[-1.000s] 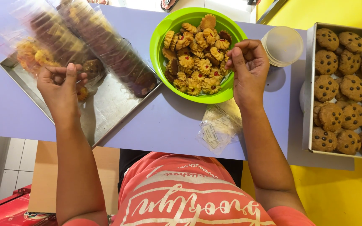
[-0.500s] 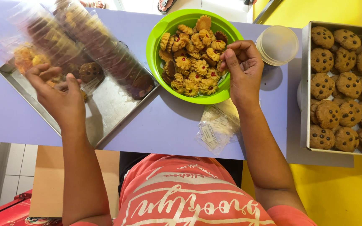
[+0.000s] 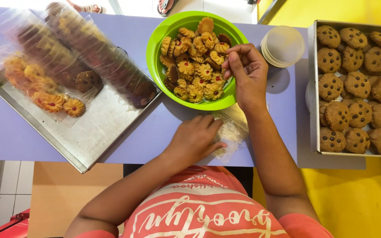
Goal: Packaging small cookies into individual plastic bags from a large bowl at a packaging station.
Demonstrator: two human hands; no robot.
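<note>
My left hand (image 3: pixel 197 139) lies palm down on a small stack of clear plastic bags (image 3: pixel 231 132) at the near edge of the purple table (image 3: pixel 5 132), fingertips touching the top bag. My right hand (image 3: pixel 245 70) reaches into the green bowl (image 3: pixel 155 53), fingers pinched over the flower-shaped cookies with red centres (image 3: pixel 195 70) at the bowl's right side. Whether a cookie is between the fingers is hidden.
A metal tray (image 3: pixel 93 128) at left holds clear bags filled with cookies (image 3: pixel 84 57) and some loose bagged ones (image 3: pixel 54 101). A round clear lid (image 3: pixel 283 44) sits right of the bowl. A box tray of chocolate-chip cookies (image 3: pixel 358 88) stands at far right.
My left hand has left the metal tray and moved right and down onto the plastic bags. My right hand stays at the bowl, fingers now dipped among the cookies.
</note>
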